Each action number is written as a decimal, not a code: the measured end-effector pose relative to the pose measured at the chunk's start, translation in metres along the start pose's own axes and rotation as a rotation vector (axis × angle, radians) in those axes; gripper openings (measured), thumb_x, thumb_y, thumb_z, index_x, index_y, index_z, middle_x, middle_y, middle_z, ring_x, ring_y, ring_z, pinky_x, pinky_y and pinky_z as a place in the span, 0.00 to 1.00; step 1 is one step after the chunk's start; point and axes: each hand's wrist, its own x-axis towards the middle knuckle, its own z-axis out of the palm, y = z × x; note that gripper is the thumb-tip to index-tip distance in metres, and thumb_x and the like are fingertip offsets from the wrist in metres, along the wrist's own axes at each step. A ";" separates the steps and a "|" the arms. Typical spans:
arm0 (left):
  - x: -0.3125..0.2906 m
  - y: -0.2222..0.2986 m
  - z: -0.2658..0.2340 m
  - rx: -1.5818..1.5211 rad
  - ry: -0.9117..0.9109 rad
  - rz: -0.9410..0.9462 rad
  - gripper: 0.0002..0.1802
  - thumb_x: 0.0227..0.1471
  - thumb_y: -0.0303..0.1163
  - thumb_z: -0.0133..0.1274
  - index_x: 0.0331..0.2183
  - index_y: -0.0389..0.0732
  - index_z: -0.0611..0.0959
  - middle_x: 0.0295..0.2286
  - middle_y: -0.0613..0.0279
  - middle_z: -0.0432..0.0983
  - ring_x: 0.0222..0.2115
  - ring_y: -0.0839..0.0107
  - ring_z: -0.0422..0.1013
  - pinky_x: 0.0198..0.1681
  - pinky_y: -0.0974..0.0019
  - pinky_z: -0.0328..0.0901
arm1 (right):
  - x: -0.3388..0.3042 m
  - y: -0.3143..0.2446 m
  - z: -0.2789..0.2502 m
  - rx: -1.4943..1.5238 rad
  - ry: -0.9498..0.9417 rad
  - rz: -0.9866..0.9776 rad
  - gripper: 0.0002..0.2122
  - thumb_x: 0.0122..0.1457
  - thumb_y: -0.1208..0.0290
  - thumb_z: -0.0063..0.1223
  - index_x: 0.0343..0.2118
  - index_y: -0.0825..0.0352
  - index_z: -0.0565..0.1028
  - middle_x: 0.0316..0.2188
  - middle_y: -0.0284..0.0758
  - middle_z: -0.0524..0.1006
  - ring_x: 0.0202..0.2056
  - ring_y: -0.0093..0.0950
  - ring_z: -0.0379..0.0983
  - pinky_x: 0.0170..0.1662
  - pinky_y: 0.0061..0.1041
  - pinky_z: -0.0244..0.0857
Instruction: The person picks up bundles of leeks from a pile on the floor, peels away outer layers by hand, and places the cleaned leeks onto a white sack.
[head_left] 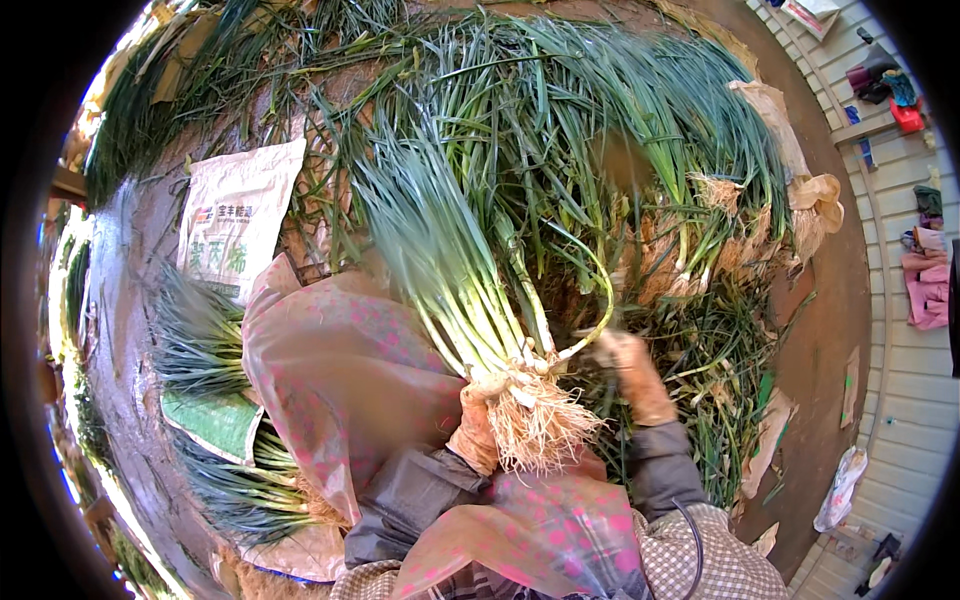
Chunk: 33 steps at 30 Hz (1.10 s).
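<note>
My left hand [474,432], in an orange-brown glove, is closed around the base of a bunch of green onions [478,300]. Pale, stringy roots [540,425] hang out below the grip, and the long leaves fan up and away to the upper left. One stalk [606,290] bends out to the right of the bunch and curves back toward its base. Just right of the roots is my right hand [638,378], also gloved; its fingers are smeared by motion, so whether they hold anything does not show.
A large heap of green onions [600,90] spreads across the far side. Loose trimmed leaves [710,370] lie at the right. On the left are a printed white sack [240,215] and smaller bunches [205,335]. A spotted plastic sheet [340,370] covers my lap.
</note>
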 end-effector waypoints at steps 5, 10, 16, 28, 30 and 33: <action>-0.005 0.001 0.004 0.074 0.072 -0.095 0.30 0.42 0.35 0.50 0.49 0.33 0.70 0.40 0.50 0.73 0.37 0.59 0.72 0.44 0.57 0.68 | 0.071 -0.073 0.067 -0.379 -0.376 -0.437 0.20 0.61 0.57 0.43 0.31 0.73 0.75 0.29 0.41 0.76 0.32 0.28 0.73 0.38 0.25 0.67; 0.003 -0.004 -0.003 0.100 0.070 -0.024 0.29 0.42 0.31 0.52 0.48 0.30 0.70 0.38 0.50 0.75 0.33 0.60 0.74 0.39 0.59 0.71 | 0.087 -0.127 0.077 -1.193 -0.412 -0.688 0.12 0.57 0.68 0.50 0.36 0.73 0.75 0.34 0.46 0.77 0.40 0.34 0.75 0.41 0.31 0.69; 0.006 -0.004 -0.014 0.142 0.142 -0.039 0.26 0.42 0.28 0.52 0.46 0.29 0.71 0.35 0.49 0.75 0.32 0.62 0.74 0.38 0.60 0.71 | 0.108 -0.070 0.098 -1.474 0.020 -0.808 0.09 0.59 0.66 0.48 0.24 0.62 0.74 0.09 0.32 0.66 0.11 0.19 0.64 0.14 0.23 0.62; 0.015 -0.013 0.000 0.341 0.173 0.071 0.27 0.41 0.27 0.53 0.46 0.29 0.71 0.33 0.50 0.76 0.30 0.62 0.74 0.36 0.60 0.72 | 0.198 -0.011 0.096 -1.820 -0.058 -0.936 0.10 0.57 0.65 0.47 0.26 0.66 0.74 0.22 0.35 0.71 0.23 0.28 0.70 0.26 0.28 0.65; 0.016 -0.013 0.002 0.302 0.186 0.058 0.25 0.41 0.27 0.53 0.43 0.28 0.73 0.33 0.49 0.76 0.29 0.61 0.74 0.36 0.59 0.72 | 0.208 -0.006 0.101 -2.102 0.151 -1.086 0.09 0.58 0.70 0.45 0.22 0.63 0.74 0.18 0.31 0.68 0.19 0.24 0.67 0.20 0.25 0.63; 0.008 -0.005 -0.010 0.275 0.197 0.049 0.18 0.41 0.28 0.54 0.35 0.26 0.76 0.33 0.47 0.75 0.29 0.59 0.74 0.36 0.58 0.72 | 0.175 -0.030 0.114 -1.983 0.152 -0.953 0.07 0.55 0.69 0.49 0.23 0.62 0.76 0.16 0.30 0.72 0.13 0.21 0.67 0.13 0.22 0.60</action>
